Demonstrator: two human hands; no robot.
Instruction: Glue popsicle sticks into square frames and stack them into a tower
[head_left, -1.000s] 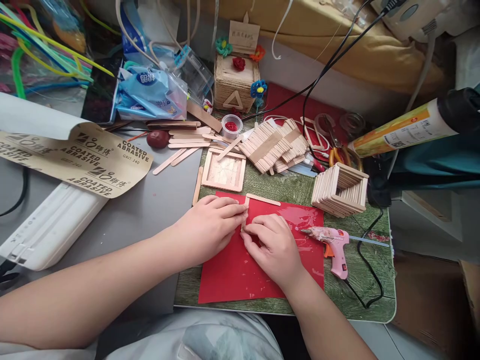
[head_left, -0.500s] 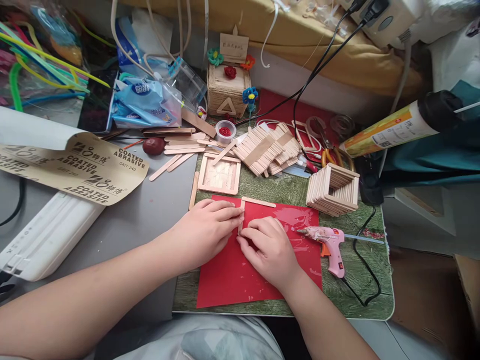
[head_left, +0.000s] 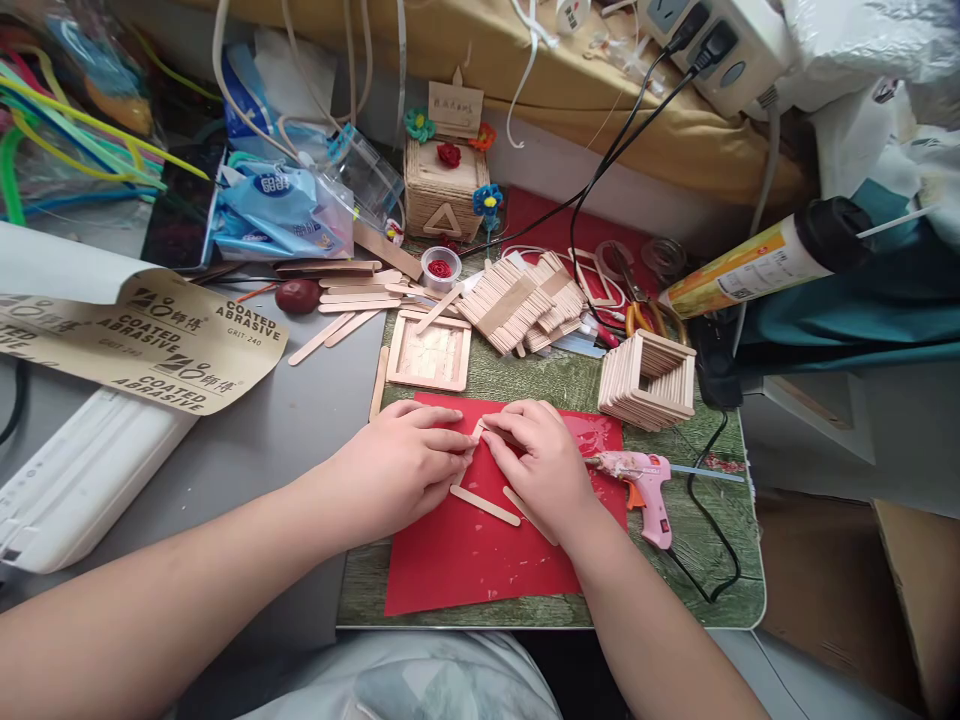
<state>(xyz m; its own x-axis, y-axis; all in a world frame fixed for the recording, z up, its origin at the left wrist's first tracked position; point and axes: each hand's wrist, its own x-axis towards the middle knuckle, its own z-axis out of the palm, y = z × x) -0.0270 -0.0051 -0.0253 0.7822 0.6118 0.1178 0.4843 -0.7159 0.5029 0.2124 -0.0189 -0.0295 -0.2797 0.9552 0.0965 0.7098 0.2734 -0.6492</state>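
Note:
On a red sheet [head_left: 480, 570], both of my hands meet at a slanting wooden craft stick [head_left: 478, 430]. My left hand [head_left: 409, 462] lies along its left side, fingertips pressed together on it. With thumb and index finger, my right hand [head_left: 541, 470] pinches at its upper end, where a second stick is mostly hidden under the fingers. Another craft stick [head_left: 485, 505] extends from the lower end of the slanting one. A further craft stick [head_left: 531, 516] lies partly beneath my right hand. To the right rests a pink glue gun [head_left: 646, 480], its nozzle close to that hand.
Behind the sheet are a square stick frame [head_left: 429, 350], bundles of craft sticks [head_left: 506, 300] and a hollow stack of sticks [head_left: 646, 378]. A drink cup [head_left: 757, 262] leans at right. Sandpaper [head_left: 202, 340] and a white power bank-like block [head_left: 90, 480] lie at left.
My right hand has moved up to the stick's upper end, and the stick now slants more. Two sticks at the lower side have come into view. The whole view has shifted slightly.

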